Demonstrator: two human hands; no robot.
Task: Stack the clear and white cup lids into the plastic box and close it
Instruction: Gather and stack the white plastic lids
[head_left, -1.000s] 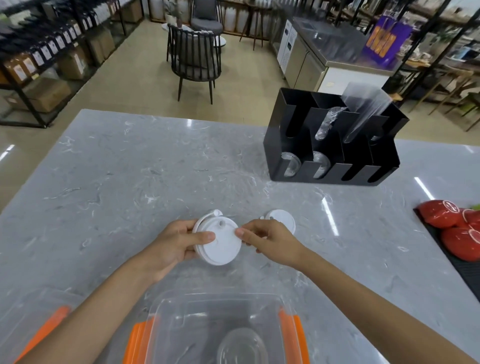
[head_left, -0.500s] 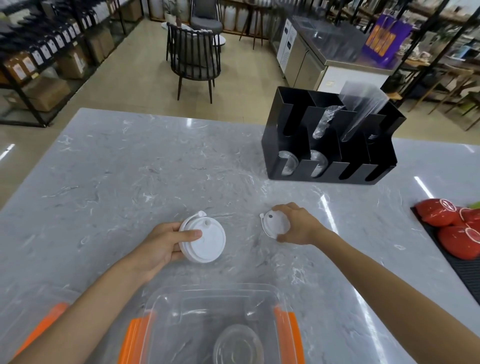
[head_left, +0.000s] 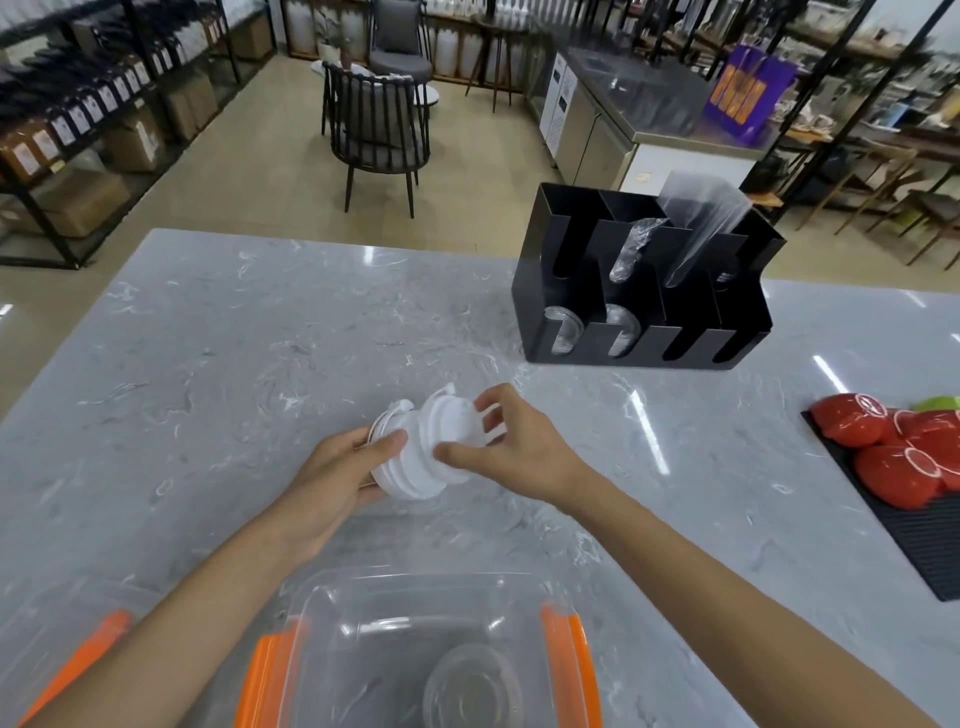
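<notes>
White cup lids (head_left: 410, 467): small stack held above the grey marble table (head_left: 218, 364), mid-scene, just beyond the plastic box. Left hand (head_left: 337, 473) grips the stack from its left side, thumb over the front face, fingers curled behind. Right hand (head_left: 514, 447) brings one more white lid (head_left: 452, 421) against the stack's right side, tilted on edge; thumb & fingers pinch its rim, index raised a bit. The two hands are close together w/ lids between them.

Plastic box (head_left: 415, 597): clear, open, near edge of the table, centre-bottom of view, orange clips (head_left: 563, 670) on left & right sides. One clear lid (head_left: 470, 691) lies flat inside on the bottom, toward the near right part. A second clear piece w/ an orange clip (head_left: 78, 660) sits at far left bottom corner, partly cut off by the frame and by the left forearm; can't tell if it's the box's cover.

Black organizer (head_left: 644, 291) stands far right on the table, well apart from the hands; clear cups lie in the two left front slots, clear plastic sleeves stick up from the rear compartments. Red items (head_left: 878, 447) rest on a dark ribbed mat (head_left: 924, 540) at right edge. Beyond the table: a dark chair (head_left: 379, 130), shelves w/ bottles on the left, a steel counter on the right.
</notes>
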